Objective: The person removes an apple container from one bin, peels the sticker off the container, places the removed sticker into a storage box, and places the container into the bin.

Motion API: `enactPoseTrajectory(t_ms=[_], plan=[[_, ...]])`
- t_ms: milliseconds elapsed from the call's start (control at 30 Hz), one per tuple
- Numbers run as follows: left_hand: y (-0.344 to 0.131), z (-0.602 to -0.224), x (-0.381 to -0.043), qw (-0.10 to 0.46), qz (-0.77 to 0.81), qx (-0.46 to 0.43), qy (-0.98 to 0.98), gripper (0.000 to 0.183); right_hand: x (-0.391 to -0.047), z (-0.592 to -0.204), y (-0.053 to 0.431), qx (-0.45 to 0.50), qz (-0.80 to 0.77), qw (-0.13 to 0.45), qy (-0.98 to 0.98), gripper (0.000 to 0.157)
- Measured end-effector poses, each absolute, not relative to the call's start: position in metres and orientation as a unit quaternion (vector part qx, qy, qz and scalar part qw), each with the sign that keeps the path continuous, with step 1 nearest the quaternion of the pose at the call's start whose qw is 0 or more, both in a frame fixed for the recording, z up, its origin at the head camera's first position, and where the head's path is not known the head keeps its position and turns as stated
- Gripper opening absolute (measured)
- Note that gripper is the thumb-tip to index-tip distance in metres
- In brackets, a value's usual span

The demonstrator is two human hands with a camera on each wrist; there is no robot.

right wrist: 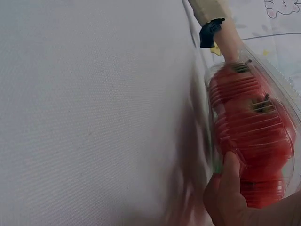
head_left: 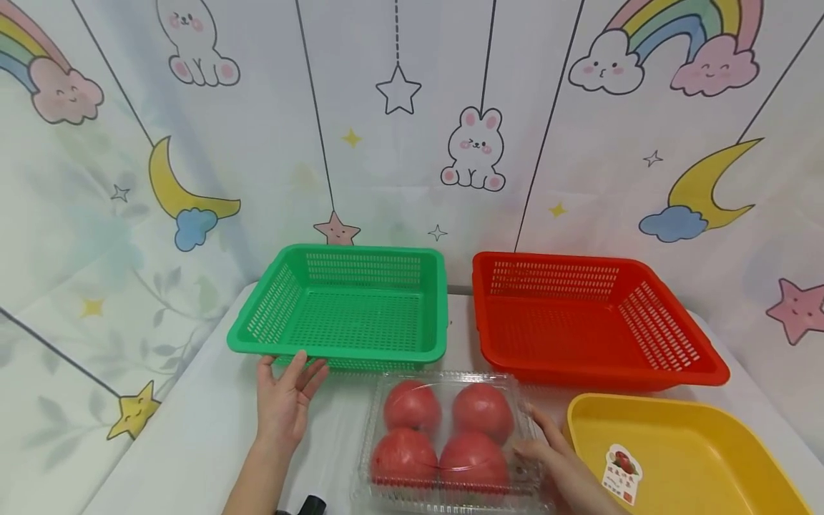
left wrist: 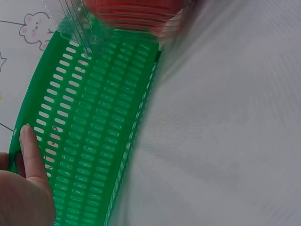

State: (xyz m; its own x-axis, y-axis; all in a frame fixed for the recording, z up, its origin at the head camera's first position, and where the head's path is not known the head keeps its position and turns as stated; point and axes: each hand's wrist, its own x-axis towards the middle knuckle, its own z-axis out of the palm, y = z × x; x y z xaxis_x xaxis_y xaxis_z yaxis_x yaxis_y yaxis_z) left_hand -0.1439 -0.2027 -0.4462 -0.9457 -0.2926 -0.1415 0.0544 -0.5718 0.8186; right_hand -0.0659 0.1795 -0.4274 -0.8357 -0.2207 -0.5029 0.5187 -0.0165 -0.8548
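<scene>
A clear plastic box of tomatoes lies near the front middle, its lid covering several red fruits. My right hand grips the box's right side; in the right wrist view its thumb presses the ribbed plastic wall. Left of the box, my left hand reaches the front rim of the green basket, its fingers fairly straight. In the left wrist view, a finger of that hand lies along the slotted green wall near the rim.
A red basket stands back right, beside the green one. In front of it sits a yellow tray with a sticker showing red fruit. Behind the white table hangs a cartoon-printed cloth. A black wrist strap circles the left wrist.
</scene>
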Motion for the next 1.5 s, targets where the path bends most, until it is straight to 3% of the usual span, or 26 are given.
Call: enactPoseTrajectory(t_ms=[300,600,967,1267,1500], plan=[[-0.202,-0.446,-0.144,0.111,-0.886,0.125,-0.432,0.049,-0.058,-0.424,0.189,0.063,-0.731,0.264,0.627,0.078],[-0.200,-0.445,-0.146,0.094,-0.900,0.130,-0.406,0.030,-0.059,-0.408,0.193,0.044,-0.747,0.266,0.608,0.076],[-0.202,-0.444,-0.143,0.078,-0.909,0.122,-0.391,0.028,-0.062,-0.378,0.200,0.050,-0.750,0.287,0.594,0.070],[-0.201,-0.442,-0.143,0.077,-0.913,0.128,-0.381,0.030,-0.091,-0.343,0.189,0.084,-0.740,0.195,0.639,0.065],[-0.201,-0.444,-0.141,0.078,-0.904,0.138,-0.398,0.029,-0.122,-0.317,0.170,0.039,-0.750,0.159,0.641,0.067]])
